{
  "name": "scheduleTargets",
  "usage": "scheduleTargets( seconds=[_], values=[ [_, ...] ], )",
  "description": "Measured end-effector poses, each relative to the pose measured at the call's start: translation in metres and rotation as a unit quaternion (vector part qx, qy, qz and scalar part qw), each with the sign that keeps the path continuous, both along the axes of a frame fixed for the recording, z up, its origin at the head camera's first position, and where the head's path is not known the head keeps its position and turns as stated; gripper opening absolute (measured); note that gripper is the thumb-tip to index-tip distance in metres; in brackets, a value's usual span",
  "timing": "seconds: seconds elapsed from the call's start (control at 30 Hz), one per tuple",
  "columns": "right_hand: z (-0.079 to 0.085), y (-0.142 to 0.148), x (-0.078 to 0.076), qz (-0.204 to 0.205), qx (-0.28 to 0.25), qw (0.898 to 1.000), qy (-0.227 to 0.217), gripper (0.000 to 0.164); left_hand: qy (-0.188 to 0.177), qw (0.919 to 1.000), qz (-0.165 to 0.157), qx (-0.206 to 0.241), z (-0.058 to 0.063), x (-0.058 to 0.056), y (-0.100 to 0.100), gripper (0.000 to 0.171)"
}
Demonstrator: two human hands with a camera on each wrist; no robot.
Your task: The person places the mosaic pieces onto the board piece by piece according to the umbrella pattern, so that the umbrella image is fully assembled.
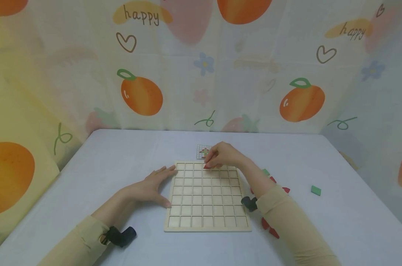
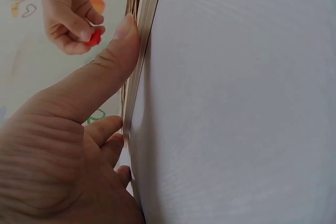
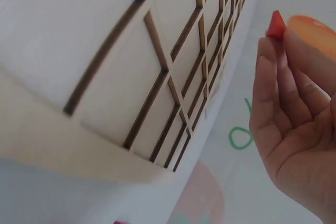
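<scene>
A wooden grid board point(image 1: 202, 190) lies flat on the white table, its square cells bare. My left hand point(image 1: 151, 188) spreads along the board's left edge, thumb near the lower part and fingertips at the upper corner; the left wrist view shows the thumb point(image 2: 123, 40) against the rim. Above the board's far row, my right hand point(image 1: 223, 154) pinches a small red piece point(image 3: 276, 25) between thumb and fingertips. The piece has a pointed, triangular end in the right wrist view. Just behind the board, a small printed pattern card point(image 1: 202, 152) is partly covered by the right hand.
Right of the board, several red pieces point(image 1: 274, 232) lie partly behind the right forearm. A green piece point(image 1: 316, 190) sits farther right, and another green piece point(image 1: 265, 172) is near the forearm. A fruit-printed curtain point(image 1: 220, 81) hangs behind the table.
</scene>
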State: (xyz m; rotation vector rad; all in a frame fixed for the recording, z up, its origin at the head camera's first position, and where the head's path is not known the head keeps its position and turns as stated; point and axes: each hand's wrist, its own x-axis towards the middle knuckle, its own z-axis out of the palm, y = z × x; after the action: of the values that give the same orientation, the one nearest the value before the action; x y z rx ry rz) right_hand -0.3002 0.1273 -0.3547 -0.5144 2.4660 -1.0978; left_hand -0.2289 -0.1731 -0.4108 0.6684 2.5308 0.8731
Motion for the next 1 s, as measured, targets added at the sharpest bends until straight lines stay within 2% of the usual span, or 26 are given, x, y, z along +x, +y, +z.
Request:
scheduleTargets(
  seconds=[0.13, 0.4, 0.57, 1.0],
  values=[
    [-0.004, -0.004, 0.000, 0.005, 0.016, 1.000, -0.014, 0.010, -0.002, 1.0000, 0.002, -0.002, 0.000, 0.000, 0.001, 0.111],
    [-0.009, -0.009, 0.002, 0.017, 0.062, 0.998, -0.001, 0.009, 0.003, 1.0000, -0.003, -0.005, -0.001, -0.001, 0.002, 0.111],
    [-0.014, -0.010, 0.001, 0.022, 0.069, 0.997, 0.007, 0.008, 0.000, 1.0000, 0.001, -0.006, 0.001, 0.000, 0.003, 0.111],
    [-0.010, -0.010, 0.001, 0.029, 0.088, 0.995, 0.019, 0.006, -0.001, 1.0000, -0.001, 0.002, 0.002, 0.000, 0.002, 0.110]
  ],
)
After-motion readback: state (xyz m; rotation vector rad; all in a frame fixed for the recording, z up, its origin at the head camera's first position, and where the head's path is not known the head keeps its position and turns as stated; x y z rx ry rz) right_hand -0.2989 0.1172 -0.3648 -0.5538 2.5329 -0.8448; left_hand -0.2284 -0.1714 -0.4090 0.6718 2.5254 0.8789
